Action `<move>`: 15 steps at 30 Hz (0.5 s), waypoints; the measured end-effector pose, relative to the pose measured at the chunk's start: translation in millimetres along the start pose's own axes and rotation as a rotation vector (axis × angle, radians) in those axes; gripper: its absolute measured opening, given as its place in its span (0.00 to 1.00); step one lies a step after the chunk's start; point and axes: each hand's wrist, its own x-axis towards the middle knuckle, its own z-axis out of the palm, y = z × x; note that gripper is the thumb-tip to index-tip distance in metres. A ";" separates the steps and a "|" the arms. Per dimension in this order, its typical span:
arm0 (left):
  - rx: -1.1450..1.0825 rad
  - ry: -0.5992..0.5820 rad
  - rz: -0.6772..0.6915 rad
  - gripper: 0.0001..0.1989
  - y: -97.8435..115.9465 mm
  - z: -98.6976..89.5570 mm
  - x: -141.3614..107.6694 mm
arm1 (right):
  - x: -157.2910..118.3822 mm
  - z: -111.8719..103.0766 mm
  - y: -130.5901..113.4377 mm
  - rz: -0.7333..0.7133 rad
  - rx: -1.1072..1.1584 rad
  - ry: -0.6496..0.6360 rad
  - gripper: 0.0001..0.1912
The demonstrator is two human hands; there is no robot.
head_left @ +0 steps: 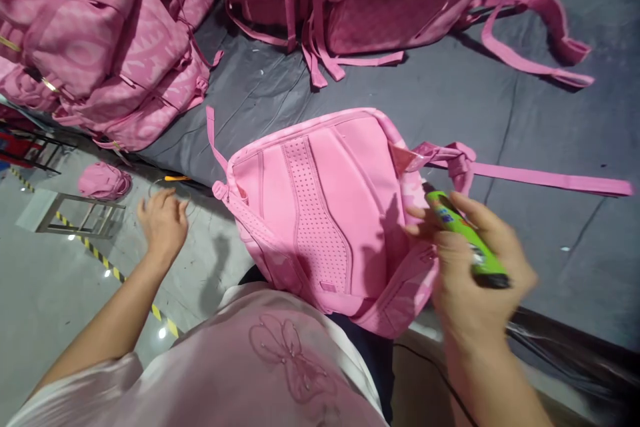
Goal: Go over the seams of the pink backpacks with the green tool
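Observation:
A pink backpack (367,180) lies back panel up at the table's near edge, against my body. Its back has a dotted padded strip, and the shoulder straps fold toward me. My right hand (475,260) grips a bright green lighter (463,230) with black ends, held slantwise over the backpack's right side. Some of that hand's fingers are close to the bag's side panel, partly hidden. Away from the bag, on the left, my left hand (167,220) hangs over the floor with loosely bent fingers apart. Just above it is a small orange-handled tool (176,178), its kind unclear.
Piled pink backpacks (105,47) fill the table's left end, and more pink bags (395,7) stand at the back with straps dangling. A loose strap (555,180) extends right across the dark table cover (565,120). A stool (75,213) stands on the floor at left.

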 end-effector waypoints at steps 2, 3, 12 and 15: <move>-0.172 0.198 0.205 0.18 55.4 0.3 30.0 | -8.1 19.6 8.5 -0.162 -0.029 -0.025 0.24; -0.254 0.273 0.320 0.23 84.7 2.4 45.6 | -10.5 27.0 14.9 -0.261 -0.071 -0.038 0.25; -0.839 0.271 0.352 0.24 181.1 22.9 137.2 | -3.2 -14.8 64.0 -0.221 -0.306 0.247 0.19; -1.033 0.613 0.221 0.24 187.0 4.7 143.5 | -5.7 -16.1 53.5 -0.139 -0.120 0.213 0.17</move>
